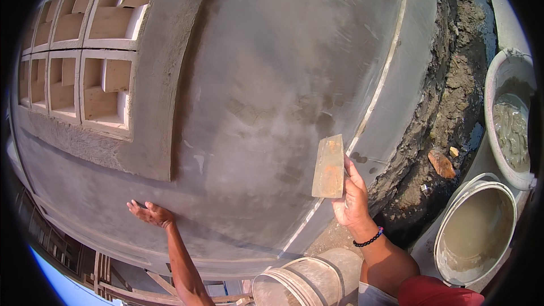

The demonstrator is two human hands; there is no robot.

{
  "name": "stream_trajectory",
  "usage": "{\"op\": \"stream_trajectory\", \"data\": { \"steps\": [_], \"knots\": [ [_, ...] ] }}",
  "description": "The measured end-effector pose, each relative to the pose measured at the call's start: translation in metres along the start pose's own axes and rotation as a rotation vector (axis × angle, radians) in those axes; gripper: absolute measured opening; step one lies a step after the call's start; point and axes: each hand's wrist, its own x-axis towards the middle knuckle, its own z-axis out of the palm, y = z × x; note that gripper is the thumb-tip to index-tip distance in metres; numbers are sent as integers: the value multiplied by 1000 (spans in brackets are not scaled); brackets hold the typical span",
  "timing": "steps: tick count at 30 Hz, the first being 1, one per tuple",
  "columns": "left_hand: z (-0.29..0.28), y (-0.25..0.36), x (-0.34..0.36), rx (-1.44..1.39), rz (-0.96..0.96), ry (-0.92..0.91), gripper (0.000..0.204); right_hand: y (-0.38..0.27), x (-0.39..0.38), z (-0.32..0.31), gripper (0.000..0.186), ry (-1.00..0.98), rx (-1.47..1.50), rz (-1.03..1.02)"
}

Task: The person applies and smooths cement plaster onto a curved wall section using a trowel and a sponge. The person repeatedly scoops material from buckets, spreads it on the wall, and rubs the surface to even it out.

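Note:
A grey plastered wall (255, 62) fills the middle of the view, with damp darker patches on it. My right hand (352, 197) grips a flat rectangular plastering trowel (327, 169), its broad face smeared with yellowish and rusty stains. The trowel's handle is hidden, and whether its plate touches the wall I cannot tell. Beside it, a narrow pale strip (378, 88) runs along the wall's lower part. My left hand (152, 214) is at the plaster below the raised frame's corner, fingers stretched out and holding nothing; it looks close to the surface, but contact is unclear.
Pale hollow vent blocks (107, 93) sit within a raised plaster border (153, 147) at left. Along the right runs a muddy, wet ditch (453, 96) with a reddish stone (441, 163). A tub of grey mortar (492, 107), a bucket of cloudy water (439, 243) and another bucket (314, 275) stand nearby.

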Motion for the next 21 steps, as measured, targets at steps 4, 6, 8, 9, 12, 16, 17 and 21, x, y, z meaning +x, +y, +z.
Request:
{"op": "stream_trajectory", "data": {
  "steps": [4, 6, 8, 9, 12, 16, 17, 21],
  "knots": [
    [-2, 7, 14, -15, -18, 22, 57, -10, 75, 85, 55, -204, -63, -171],
    [-10, -3, 26, 1, 3, 30, 56, -16, 107, 137, 56, -325, -134, -185],
    [-7, 0, 17, 1, -16, 23, 55, -29, 138, 180, 57, -345, -251, -256],
    [-6, 2, 15, 1, -29, 19, 55, -34, 154, 198, 57, -363, -275, -297],
    [-10, 1, 14, 6, -62, 0, 54, -40, 178, 247, 60, -442, -307, -399],
    [-11, 3, 13, -7, -72, -11, 53, -36, 194, 288, 61, -421, -383, -473],
    [-11, 2, 14, -4, -67, -5, 53, -33, 199, 296, 61, -388, -387, -472],
    [-12, 5, 15, -1, -65, 8, 52, -8, 192, 303, 62, -322, -390, -468]
  ]
}}
